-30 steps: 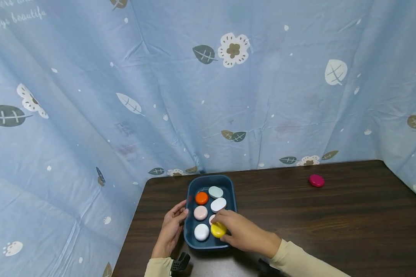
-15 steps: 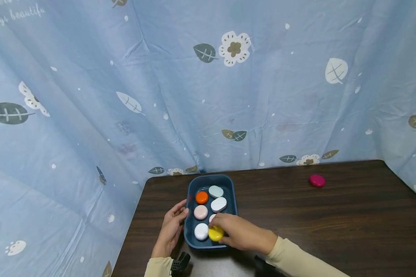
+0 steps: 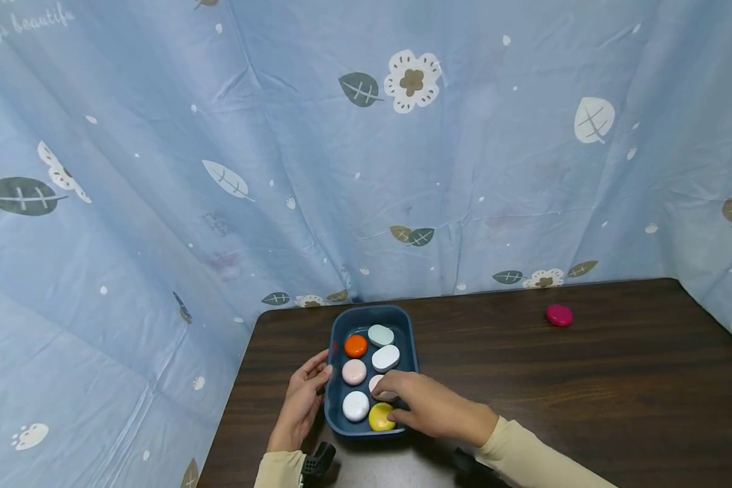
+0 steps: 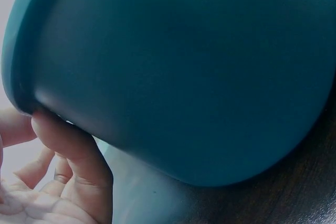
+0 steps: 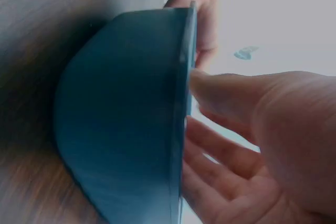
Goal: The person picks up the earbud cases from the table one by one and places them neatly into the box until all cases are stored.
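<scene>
Two hands are working at the near left part of the table [image 3: 585, 393], and I'm reading from there outward. The right hand [image 3: 430, 410] is lying over the near right corner of the blue tray [image 3: 410, 339], fingers [image 3: 385, 390] loosely bent down into it. The yellow stone [image 3: 379, 417] is sitting in that corner, right under the fingertips; I can't tell whether they're pinching it or only touching. In the right wrist view the fingers [image 5: 220, 150] are looking relaxed and slightly spread beside the tray rim [image 5: 185, 77], nothing visibly clamped.

The left hand [image 3: 301, 400] is resting against the tray's left wall, fingers curling lightly on the rim; the left wrist view is showing a fingertip [image 4: 63, 140] pressing just under the tray's edge [image 4: 31, 77]. So I'm seeing it steadying the tray.

Key relation: the yellow stone is lying directly below and a bit left of the right fingertips, so the right hand is far nearer to it than the left. It's roundish, no clear long axis.

Farther in, the tray is holding a white stone [image 3: 356, 405], a pink stone [image 3: 354, 371], a white oval [image 3: 385, 358], an orange stone [image 3: 356, 346] and a pale green stone [image 3: 381, 335]. Another pale stone is peeking out by the right fingers, mostly hidden.

Well apart, far right, a magenta stone [image 3: 559, 314] is lying alone on the table. A blue floral curtain [image 3: 366, 149] is hanging behind.
</scene>
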Demonstrator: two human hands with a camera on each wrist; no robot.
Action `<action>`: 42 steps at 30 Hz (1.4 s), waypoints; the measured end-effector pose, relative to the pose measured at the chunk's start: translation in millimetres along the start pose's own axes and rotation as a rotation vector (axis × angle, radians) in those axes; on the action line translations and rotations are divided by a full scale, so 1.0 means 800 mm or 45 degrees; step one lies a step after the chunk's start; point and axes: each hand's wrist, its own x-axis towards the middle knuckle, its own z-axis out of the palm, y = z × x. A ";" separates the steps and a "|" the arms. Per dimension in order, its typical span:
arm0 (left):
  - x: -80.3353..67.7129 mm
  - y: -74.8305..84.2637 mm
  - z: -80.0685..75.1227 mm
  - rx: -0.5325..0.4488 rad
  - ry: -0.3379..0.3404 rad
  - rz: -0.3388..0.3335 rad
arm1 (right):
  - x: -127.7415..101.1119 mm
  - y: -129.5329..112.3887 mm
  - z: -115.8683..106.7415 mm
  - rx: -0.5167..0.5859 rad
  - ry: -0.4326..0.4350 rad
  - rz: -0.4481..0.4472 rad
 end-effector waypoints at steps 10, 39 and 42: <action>0.000 0.001 0.002 0.015 0.008 0.008 | -0.038 0.035 -0.029 0.044 0.389 -0.003; 0.001 -0.002 0.002 0.027 0.030 0.001 | -0.168 0.184 -0.106 -0.253 1.032 0.423; 0.001 -0.002 0.002 0.029 0.031 -0.002 | -0.175 0.197 -0.112 -0.268 1.046 0.460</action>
